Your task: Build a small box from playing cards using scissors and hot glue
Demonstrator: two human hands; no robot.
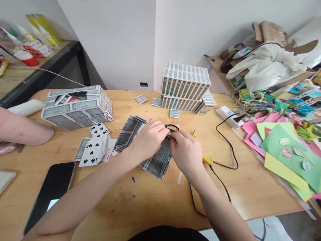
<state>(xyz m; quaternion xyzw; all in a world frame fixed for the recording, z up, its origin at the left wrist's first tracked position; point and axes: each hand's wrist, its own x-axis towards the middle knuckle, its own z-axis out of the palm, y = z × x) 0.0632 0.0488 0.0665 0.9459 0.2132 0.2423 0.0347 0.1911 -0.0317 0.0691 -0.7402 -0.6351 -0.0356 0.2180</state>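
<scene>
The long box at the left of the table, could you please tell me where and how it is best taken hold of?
Probably from above, gripping the long box across its two long sides near the right end: it lies lengthwise left to right, and its top is covered there, clear of the opening.

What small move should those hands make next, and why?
Perhaps one small, slow snip, with the left hand steadying the gray card piece. Both hands meet over that piece, the right hand beside a dark tool that looks like scissors, and small scraps lie on the table. Both hands are close to the tool, so caution seems wise.
</scene>
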